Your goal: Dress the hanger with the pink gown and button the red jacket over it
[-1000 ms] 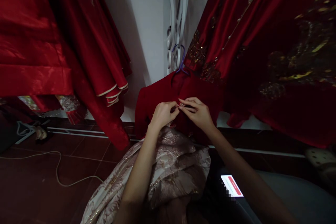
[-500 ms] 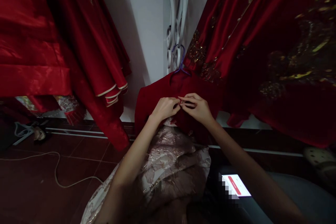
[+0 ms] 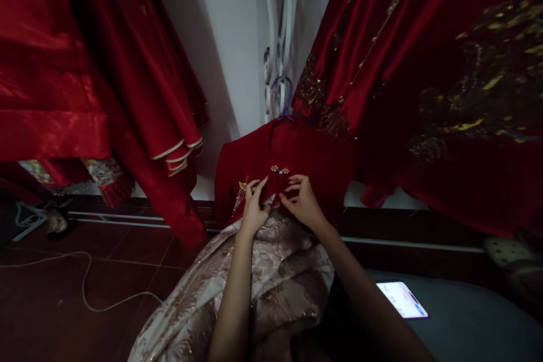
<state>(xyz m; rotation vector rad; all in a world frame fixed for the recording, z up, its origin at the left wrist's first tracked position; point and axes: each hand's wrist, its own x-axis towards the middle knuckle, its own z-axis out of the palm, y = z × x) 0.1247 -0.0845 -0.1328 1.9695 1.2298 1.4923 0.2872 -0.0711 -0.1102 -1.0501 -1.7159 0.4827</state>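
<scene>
A dark red jacket hangs in front of me on a purple hanger. A jewelled clasp sits at the middle of its front, joining the two sides. Just below and left of the clasp is my left hand, its fingers curved and apart near the jacket's front. My right hand is lower right of the clasp, thumb and fingers spread over the cloth. I see nothing held in either hand. A gold tasselled ornament shows on the jacket beside my left fingers.
Pale brocade cloth spreads below my hands. Red garments hang at the left, and a gold-embroidered one at the right. A lit phone lies on a grey surface. A white cable crosses the tiled floor.
My hands have come off the clasp, moved down and drawn apart, leaving it in plain view. The phone's screen shows something different. The view has shifted slightly.
</scene>
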